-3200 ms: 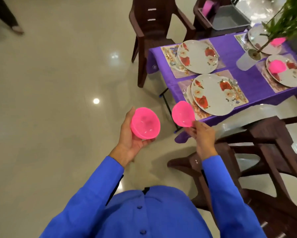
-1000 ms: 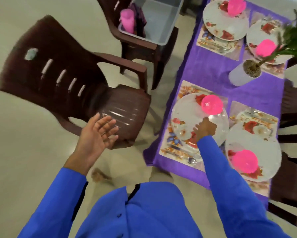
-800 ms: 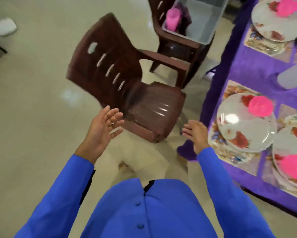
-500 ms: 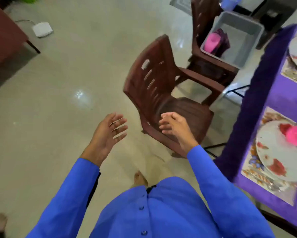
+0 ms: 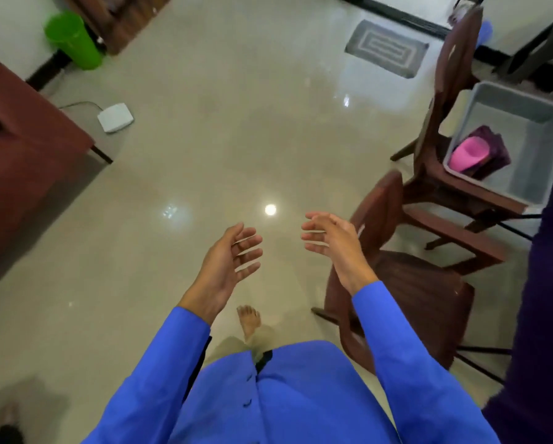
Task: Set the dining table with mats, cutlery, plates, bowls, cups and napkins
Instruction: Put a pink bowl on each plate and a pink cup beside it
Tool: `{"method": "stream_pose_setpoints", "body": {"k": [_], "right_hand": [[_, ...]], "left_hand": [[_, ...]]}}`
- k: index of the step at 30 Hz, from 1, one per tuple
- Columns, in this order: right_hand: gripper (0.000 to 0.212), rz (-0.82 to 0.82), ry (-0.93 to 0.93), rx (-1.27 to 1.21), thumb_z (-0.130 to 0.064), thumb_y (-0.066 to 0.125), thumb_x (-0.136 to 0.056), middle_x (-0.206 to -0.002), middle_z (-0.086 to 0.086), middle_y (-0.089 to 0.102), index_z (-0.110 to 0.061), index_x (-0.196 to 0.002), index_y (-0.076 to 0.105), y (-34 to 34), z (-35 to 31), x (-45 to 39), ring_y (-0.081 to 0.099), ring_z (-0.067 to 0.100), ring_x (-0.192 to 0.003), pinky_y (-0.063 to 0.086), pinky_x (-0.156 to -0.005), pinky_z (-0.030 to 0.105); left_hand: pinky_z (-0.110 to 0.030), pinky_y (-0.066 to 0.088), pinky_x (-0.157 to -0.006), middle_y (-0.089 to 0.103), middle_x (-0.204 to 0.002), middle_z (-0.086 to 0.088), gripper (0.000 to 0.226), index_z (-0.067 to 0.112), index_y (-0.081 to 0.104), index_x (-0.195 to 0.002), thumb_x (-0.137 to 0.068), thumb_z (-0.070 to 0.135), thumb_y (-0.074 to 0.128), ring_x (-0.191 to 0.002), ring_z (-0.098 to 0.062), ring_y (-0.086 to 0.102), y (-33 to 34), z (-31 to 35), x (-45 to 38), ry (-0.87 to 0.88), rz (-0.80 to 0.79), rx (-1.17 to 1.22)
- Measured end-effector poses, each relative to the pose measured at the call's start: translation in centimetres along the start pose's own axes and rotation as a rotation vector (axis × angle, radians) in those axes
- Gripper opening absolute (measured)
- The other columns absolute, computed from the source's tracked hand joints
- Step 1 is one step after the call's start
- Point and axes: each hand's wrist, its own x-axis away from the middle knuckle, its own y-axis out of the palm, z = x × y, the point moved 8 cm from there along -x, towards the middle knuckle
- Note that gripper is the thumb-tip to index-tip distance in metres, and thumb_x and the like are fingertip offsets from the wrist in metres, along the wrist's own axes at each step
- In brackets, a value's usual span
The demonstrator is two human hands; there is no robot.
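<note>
- The left hand (image 5: 228,262) and right hand (image 5: 331,243) hover empty over the floor, fingers spread and relaxed.
- A brown plastic chair (image 5: 406,283) stands just beside the right hand.
- Beyond it, a grey tub (image 5: 544,136) on a second chair (image 5: 441,174) holds a pink cup (image 5: 468,152) against purple cloth.

Open floor (image 5: 236,139) ahead and left; chair (image 5: 406,283) close right, second chair (image 5: 444,123) with bin (image 5: 524,129) beyond.

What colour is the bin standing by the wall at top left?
Bright green bin, plain with no pattern, seen in the head view.
</note>
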Motion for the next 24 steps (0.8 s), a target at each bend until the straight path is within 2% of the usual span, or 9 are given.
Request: {"method": "stream_pose_setpoints", "body": {"k": [4, 8, 10, 12, 14, 17, 20, 24], "right_hand": [[0.023, 0.091, 0.011, -0.016, -0.02, 0.058, -0.102, -0.097, 0.008, 0.075, -0.008, -0.117, 0.072, -0.4, -3.3, -7.5, 0.074, 0.02, -0.086, 0.061, -0.079, 0.034], [0.019, 0.291, 0.112, -0.039, -0.02, 0.057, -0.102, -0.098, 0.009, 0.074, -0.012, -0.111, 0.071, -4.4, -3.7, -14.9, 0.071, 0.019, -0.087, 0.058, -0.079, 0.032], [0.018, 0.389, 0.153, -0.094, -0.018, 0.055, -0.102, -0.099, 0.008, 0.073, -0.013, -0.112, 0.07, -6.4, -4.2, -17.4, 0.07, 0.018, -0.087, 0.057, -0.081, 0.035], [0.02, 0.454, 0.177, -0.156, -0.019, 0.055, -0.103, -0.1, 0.008, 0.073, -0.012, -0.114, 0.07, -7.8, -5.4, -19.3, 0.071, 0.019, -0.09, 0.059, -0.088, 0.039], [0.022, 0.539, 0.195, -0.222, -0.022, 0.057, -0.103, -0.104, 0.011, 0.075, -0.011, -0.117, 0.07, -9.3, -7.6, -21.4, 0.072, 0.021, -0.091, 0.06, -0.091, 0.041], [0.025, 0.662, 0.168, -0.329, -0.026, 0.061, -0.102, -0.109, 0.013, 0.076, -0.01, -0.117, 0.071, -11.8, -11.7, -23.5, 0.075, 0.023, -0.094, 0.062, -0.087, 0.037], [0.023, 0.765, 0.137, -0.432, -0.027, 0.062, -0.102, -0.107, 0.013, 0.076, -0.012, -0.115, 0.072, -14.8, -16.6, -25.0, 0.076, 0.026, -0.098, 0.063, -0.083, 0.034], [0.017, 0.906, 0.042, -0.519, -0.023, 0.061, -0.102, -0.098, 0.01, 0.076, -0.014, -0.109, 0.075, -21.0, -21.9, -28.0, 0.076, 0.021, -0.089, 0.061, -0.08, 0.036]], "left_hand": [[-0.04, 0.057, -0.091, 0.078, -0.106, 0.001, 0.033, 0.017, 0.072, -0.119, -0.104, 0.043, 0.058, -0.095, -0.019, 0.071, 3.3, 7.5, -6.6, -0.029, -0.062, -0.089], [-0.037, 0.056, -0.085, 0.077, -0.107, 0.001, 0.03, 0.018, 0.072, -0.116, -0.104, 0.043, 0.057, -0.093, -0.018, 0.07, 9.6, 12.7, -15.2, -0.111, -0.178, -0.242], [-0.036, 0.055, -0.082, 0.077, -0.108, 0.0, 0.029, 0.019, 0.071, -0.113, -0.104, 0.043, 0.058, -0.092, -0.018, 0.07, 13.5, 15.2, -19.6, -0.161, -0.247, -0.336], [-0.038, 0.055, -0.087, 0.077, -0.109, 0.0, 0.03, 0.018, 0.07, -0.115, -0.104, 0.043, 0.057, -0.094, -0.019, 0.069, 17.4, 17.9, -23.6, -0.189, -0.294, -0.403], [-0.038, 0.055, -0.088, 0.076, -0.109, 0.0, 0.029, 0.019, 0.07, -0.115, -0.103, 0.043, 0.058, -0.094, -0.019, 0.069, 22.1, 21.2, -27.4, -0.212, -0.36, -0.468], [-0.037, 0.056, -0.087, 0.077, -0.111, 0.0, 0.03, 0.02, 0.072, -0.113, -0.102, 0.044, 0.06, -0.092, -0.017, 0.071, 30.2, 25.3, -30.8, -0.23, -0.483, -0.594], [-0.037, 0.058, -0.087, 0.078, -0.109, 0.001, 0.03, 0.019, 0.072, -0.114, -0.102, 0.044, 0.06, -0.095, -0.018, 0.071, 38.9, 28.9, -32.3, -0.238, -0.597, -0.724], [-0.04, 0.057, -0.092, 0.078, -0.106, 0.003, 0.03, 0.02, 0.071, -0.115, -0.104, 0.044, 0.058, -0.095, -0.017, 0.071, 50.2, 31.8, -33.7, -0.226, -0.764, -0.799]]}}
